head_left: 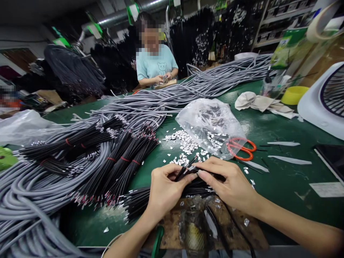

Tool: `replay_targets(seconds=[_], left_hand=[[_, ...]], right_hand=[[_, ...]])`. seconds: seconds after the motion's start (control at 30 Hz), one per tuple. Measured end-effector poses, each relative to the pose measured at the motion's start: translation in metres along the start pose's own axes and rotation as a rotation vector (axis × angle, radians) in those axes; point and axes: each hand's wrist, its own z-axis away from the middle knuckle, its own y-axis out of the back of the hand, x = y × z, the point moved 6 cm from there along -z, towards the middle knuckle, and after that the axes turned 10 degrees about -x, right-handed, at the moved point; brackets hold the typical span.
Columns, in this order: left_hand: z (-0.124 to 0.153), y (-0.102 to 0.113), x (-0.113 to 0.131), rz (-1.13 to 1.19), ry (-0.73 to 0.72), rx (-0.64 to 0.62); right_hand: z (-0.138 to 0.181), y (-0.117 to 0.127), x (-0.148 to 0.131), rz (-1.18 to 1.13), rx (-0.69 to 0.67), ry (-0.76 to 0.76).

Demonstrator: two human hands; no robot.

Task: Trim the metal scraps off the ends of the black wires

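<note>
Both my hands meet at the middle of the view, over the near side of the table. My left hand (166,188) is closed, its thumb and fingers pinching thin black cables (179,175). Facing it, my right hand (232,181) is closed too, its fingertips on the same black cables. The exact point where the fingers meet is partly hidden. Below the hands lies a bundle of black cables (138,199) with pale tips. Small silvery metal pieces (185,141) are scattered just beyond. Under my wrists is a brown board (172,229) with a worn tool (195,233) wrapped in clear plastic.
Grey cables (166,96) run across the green table (282,172). Tied black cable bundles (123,157) lie at left. A clear plastic bag (212,122), orange-handled scissors (248,150), a cloth (263,102) and a white fan (319,104) are at right. A person (156,61) sits opposite.
</note>
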Motion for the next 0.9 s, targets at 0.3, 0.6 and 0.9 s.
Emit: replay_targets(seconds=[0.3,0.6,0.9], left_hand=[[0.001,-0.001,0.000,-0.016,-0.016,-0.011],[0.001,-0.005,0.004,-0.050,-0.044,-0.056],[0.002,-0.009,0.001,-0.109,-0.049,-0.062]], right_hand=[[-0.001,0.002,-0.005,-0.004,0.024,0.010],[0.002,0.007,0.005,-0.137,0.096,-0.088],[0.001,0.003,0.004,-0.186,0.082,-0.104]])
